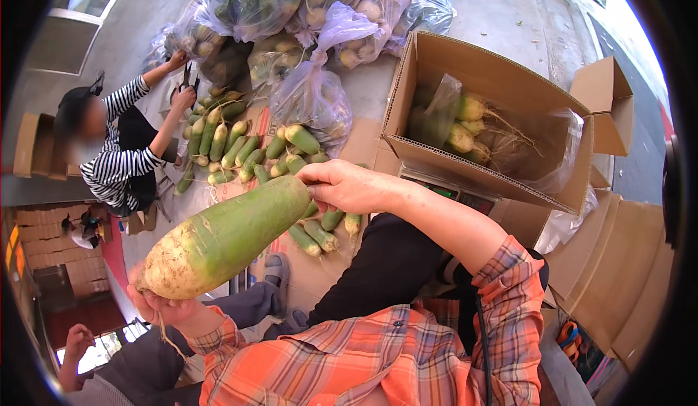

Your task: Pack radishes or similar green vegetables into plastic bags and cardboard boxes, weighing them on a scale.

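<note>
Bags [251, 13] of clear, lilac-tinted plastic heaped at twelve o'clock, bulging with pale and green produce. At two o'clock, a cardboard carton [487, 175], top flaps parted, clear film [563, 155] and several pale radishes [462, 138] with long roots inside. Between nine and ten o'clock, a co-worker [109, 173] in a striped top, both arms stretched toward the bags, dark tool [187, 77] in hand. At ten o'clock, a loose spread of green radishes [219, 142], partly on flattened cardboard [367, 144]. Toward eight o'clock, one big radish [229, 239], raised and tilted, soil-marked pale end lowest. Right hand [349, 186] at the dial's centre, thumb and fingers pinched on the green end. Left hand [171, 311] at eight o'clock, cupped under the pale end, partly hidden. Beneath, a thin root tail [169, 337], hanging.
</note>
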Demonstrator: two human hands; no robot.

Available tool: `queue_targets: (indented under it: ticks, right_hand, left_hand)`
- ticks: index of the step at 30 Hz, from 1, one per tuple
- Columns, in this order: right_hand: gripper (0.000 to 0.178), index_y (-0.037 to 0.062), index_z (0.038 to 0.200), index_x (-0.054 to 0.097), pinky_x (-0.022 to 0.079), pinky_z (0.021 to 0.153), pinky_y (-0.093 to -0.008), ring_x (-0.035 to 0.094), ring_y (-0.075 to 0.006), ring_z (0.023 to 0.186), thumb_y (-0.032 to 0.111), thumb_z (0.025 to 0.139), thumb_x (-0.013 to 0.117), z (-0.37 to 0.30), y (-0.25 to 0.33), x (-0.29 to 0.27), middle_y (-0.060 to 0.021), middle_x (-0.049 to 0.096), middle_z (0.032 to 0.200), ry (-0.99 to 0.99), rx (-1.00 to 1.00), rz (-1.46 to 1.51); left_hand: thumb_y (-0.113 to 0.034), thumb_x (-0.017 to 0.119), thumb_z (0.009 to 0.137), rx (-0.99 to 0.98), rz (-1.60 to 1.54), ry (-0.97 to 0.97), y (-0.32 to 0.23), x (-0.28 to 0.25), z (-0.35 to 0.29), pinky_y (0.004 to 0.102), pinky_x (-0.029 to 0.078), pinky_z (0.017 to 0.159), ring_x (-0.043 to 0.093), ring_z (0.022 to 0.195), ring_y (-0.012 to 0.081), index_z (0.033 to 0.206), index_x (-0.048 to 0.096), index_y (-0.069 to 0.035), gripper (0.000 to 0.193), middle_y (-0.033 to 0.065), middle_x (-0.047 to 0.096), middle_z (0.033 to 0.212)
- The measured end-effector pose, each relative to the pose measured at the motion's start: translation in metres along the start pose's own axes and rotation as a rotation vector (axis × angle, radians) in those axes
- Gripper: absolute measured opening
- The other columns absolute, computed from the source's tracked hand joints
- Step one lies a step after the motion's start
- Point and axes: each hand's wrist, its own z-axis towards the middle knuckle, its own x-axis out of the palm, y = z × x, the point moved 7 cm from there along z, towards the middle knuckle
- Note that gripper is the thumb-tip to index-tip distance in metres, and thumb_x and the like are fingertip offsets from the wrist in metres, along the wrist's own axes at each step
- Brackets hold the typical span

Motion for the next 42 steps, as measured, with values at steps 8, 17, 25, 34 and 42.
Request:
queue_targets:
  ticks: [8, 17, 25, 34, 42]
  right_hand:
    - [0.015, -0.0023, 0.087, 0.053, 0.044, 0.062, -0.0345, 0.056, -0.0231, 0.066, 0.010, 0.080, 0.048, -0.008, 0.004, -0.003, -0.0127, 0.053, 0.073, -0.118, -0.188, -0.387]
    - [0.008, 0.0039, 0.072, 0.052, 0.044, 0.061, -0.0371, 0.057, -0.0269, 0.068, 0.010, 0.067, 0.054, -0.032, 0.021, 0.022, -0.0099, 0.051, 0.070, -0.039, -0.264, -1.140]
    - [0.048, 0.0214, 0.122, 0.049, 0.040, 0.073, -0.0379, 0.050, -0.0234, 0.095, 0.013, 0.075, 0.055, -0.092, 0.162, -0.100, -0.0073, 0.052, 0.108, -0.930, -0.431, -1.663]
    - [0.031, 0.0052, 0.091, 0.065, 0.043, 0.078, -0.0294, 0.057, -0.0198, 0.089, 0.034, 0.081, 0.059, -0.290, 0.169, -0.164, -0.0068, 0.062, 0.096, -1.649, -0.156, -1.714]
    - [0.054, -0.0013, 0.089, 0.062, 0.044, 0.063, -0.0295, 0.059, -0.0200, 0.070, 0.051, 0.074, 0.061, -0.329, 0.119, -0.155, -0.0102, 0.062, 0.072, -1.648, 0.494, -0.844]
  left_hand:
    - [-0.029, 0.045, 0.090, -0.040, -0.051, -0.045, 0.004, -0.002, -0.004, 0.0198, 0.039, 0.039, 0.039, 0.035, 0.0071, 0.078, 0.044, -0.009, 0.022, -0.0059, 0.046, 0.051]
    - [-0.021, 0.050, 0.087, -0.081, -0.018, -0.022, 0.006, 0.001, -0.008, 0.0227, 0.039, 0.039, 0.037, 0.035, 0.0072, 0.068, 0.043, -0.008, 0.024, -0.0031, 0.044, 0.048]
    - [-0.018, 0.054, 0.086, -0.167, 0.050, 0.166, 0.012, 0.004, -0.009, 0.0218, 0.028, 0.031, 0.034, 0.034, 0.0076, 0.070, 0.045, -0.004, 0.023, 0.0005, 0.043, 0.049]
    - [-0.023, 0.047, 0.089, -0.058, -0.050, 0.159, 0.017, 0.017, -0.002, 0.0188, 0.033, 0.038, 0.038, 0.041, 0.0055, 0.081, 0.044, -0.002, 0.023, -0.0026, 0.045, 0.054]
    - [-0.026, 0.034, 0.092, 0.189, 0.030, 0.115, 0.038, 0.095, 0.032, 0.0408, 0.037, 0.090, 0.051, 0.063, 0.0088, 0.087, 0.044, -0.005, 0.024, -0.0053, 0.042, 0.055]
